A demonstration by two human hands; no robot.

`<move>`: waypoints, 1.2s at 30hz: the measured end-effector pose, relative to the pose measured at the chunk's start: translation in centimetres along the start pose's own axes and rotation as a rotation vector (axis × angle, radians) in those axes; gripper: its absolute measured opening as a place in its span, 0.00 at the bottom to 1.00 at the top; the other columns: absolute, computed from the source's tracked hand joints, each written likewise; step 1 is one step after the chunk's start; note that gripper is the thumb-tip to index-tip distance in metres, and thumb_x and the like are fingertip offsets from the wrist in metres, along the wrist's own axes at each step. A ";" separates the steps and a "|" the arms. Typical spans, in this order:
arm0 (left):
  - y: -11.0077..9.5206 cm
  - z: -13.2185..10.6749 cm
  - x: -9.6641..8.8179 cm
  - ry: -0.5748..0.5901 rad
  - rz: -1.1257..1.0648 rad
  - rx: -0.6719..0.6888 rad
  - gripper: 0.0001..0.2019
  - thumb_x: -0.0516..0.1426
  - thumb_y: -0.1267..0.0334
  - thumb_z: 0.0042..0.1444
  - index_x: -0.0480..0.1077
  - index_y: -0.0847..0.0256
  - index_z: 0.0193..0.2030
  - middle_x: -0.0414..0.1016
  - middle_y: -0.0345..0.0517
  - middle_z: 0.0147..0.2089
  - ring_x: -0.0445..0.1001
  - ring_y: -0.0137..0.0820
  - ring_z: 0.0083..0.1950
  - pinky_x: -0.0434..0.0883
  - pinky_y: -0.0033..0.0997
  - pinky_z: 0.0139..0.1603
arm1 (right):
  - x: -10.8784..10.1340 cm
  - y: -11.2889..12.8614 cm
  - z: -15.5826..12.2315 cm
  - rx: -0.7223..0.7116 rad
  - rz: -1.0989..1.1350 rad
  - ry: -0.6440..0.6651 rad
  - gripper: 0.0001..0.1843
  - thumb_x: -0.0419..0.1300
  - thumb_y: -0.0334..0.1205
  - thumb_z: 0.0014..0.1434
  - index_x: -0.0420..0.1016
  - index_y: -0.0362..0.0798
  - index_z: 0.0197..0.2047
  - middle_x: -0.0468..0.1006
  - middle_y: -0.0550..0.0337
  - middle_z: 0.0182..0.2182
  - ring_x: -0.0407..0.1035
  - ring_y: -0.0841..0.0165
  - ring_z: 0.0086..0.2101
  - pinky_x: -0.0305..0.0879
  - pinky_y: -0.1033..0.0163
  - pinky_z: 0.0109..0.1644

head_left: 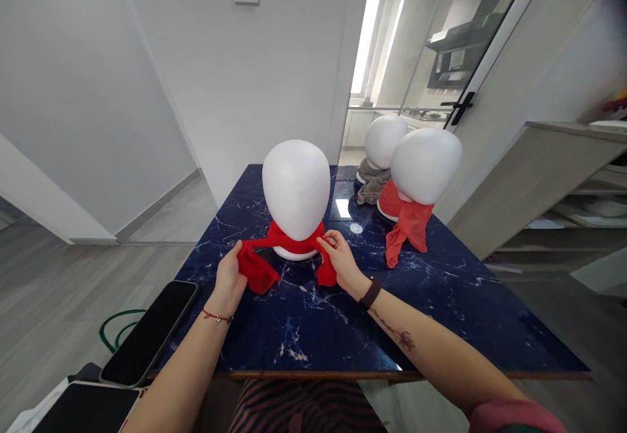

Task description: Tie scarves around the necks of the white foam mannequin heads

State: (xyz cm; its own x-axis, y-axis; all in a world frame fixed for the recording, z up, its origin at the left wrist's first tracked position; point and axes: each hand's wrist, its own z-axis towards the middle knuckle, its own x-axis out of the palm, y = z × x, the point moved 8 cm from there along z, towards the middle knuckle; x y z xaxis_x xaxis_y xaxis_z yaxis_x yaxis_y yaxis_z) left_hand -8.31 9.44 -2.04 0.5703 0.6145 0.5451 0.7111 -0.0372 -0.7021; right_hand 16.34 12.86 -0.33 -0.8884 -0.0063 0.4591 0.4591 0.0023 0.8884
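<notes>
A white mannequin head stands upright on the table in front of me, its face blank. Round its neck lies a red scarf, with one end drawn out to each side. My left hand pinches the left end, and part of the cloth hangs down below the fingers. Close to the neck on the other side, my right hand is closed on the right end, whose tip droops toward the tabletop. The back of the neck is hidden behind the head.
Two more white heads stand at the back right, one with a coral-red scarf, the other with a grey scarf. The dark blue marbled table ends near my lap. A black phone sits at the left edge. Shelves rise at right.
</notes>
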 end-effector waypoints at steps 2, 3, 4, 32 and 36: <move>-0.9 0.1 -0.8 -0.071 0.013 0.081 0.07 0.54 0.70 0.54 0.69 0.65 0.27 0.75 0.43 0.24 0.72 0.27 0.23 0.72 0.28 0.30 | -0.5 0.3 0.5 -0.010 -0.007 -0.031 0.22 0.69 0.45 0.41 0.60 0.50 0.34 0.69 0.71 0.24 0.64 0.75 0.25 0.59 0.70 0.28; -1.4 0.0 -0.9 -0.076 0.060 0.142 0.04 0.56 0.70 0.52 0.70 0.65 0.27 0.75 0.42 0.24 0.72 0.27 0.24 0.71 0.27 0.30 | -0.7 0.4 0.6 -0.016 -0.007 -0.037 0.22 0.68 0.45 0.41 0.60 0.50 0.34 0.69 0.71 0.24 0.64 0.75 0.26 0.60 0.70 0.29; -1.9 -0.3 -0.6 -0.044 0.139 0.212 0.02 0.58 0.70 0.49 0.71 0.65 0.27 0.74 0.41 0.24 0.72 0.27 0.25 0.70 0.25 0.29 | -0.7 0.4 0.6 -0.018 -0.007 -0.035 0.22 0.68 0.45 0.41 0.60 0.50 0.34 0.69 0.70 0.24 0.65 0.74 0.27 0.61 0.69 0.31; 3.6 -1.5 3.5 0.483 0.713 0.214 0.17 0.66 0.53 0.39 0.66 0.63 0.27 0.71 0.41 0.28 0.72 0.30 0.32 0.69 0.30 0.38 | 4.8 -2.1 -6.2 0.517 -0.181 0.651 0.20 0.69 0.42 0.44 0.70 0.45 0.39 0.76 0.59 0.33 0.72 0.69 0.34 0.67 0.63 0.40; 3.7 -2.3 3.8 0.484 0.637 0.164 0.19 0.65 0.51 0.41 0.63 0.61 0.28 0.72 0.42 0.28 0.73 0.29 0.32 0.69 0.30 0.38 | 5.5 -3.2 -7.8 0.650 -0.179 0.726 0.19 0.69 0.42 0.43 0.71 0.44 0.37 0.77 0.59 0.33 0.73 0.72 0.34 0.68 0.66 0.40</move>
State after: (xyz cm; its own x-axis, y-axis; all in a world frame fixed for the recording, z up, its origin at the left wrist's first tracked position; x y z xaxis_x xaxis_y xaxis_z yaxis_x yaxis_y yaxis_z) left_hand -2.61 9.81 -1.51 0.9860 0.1049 0.1298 0.1426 -0.1255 -0.9818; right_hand 10.04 5.02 -0.66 -0.6246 -0.6713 0.3989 0.0320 0.4884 0.8721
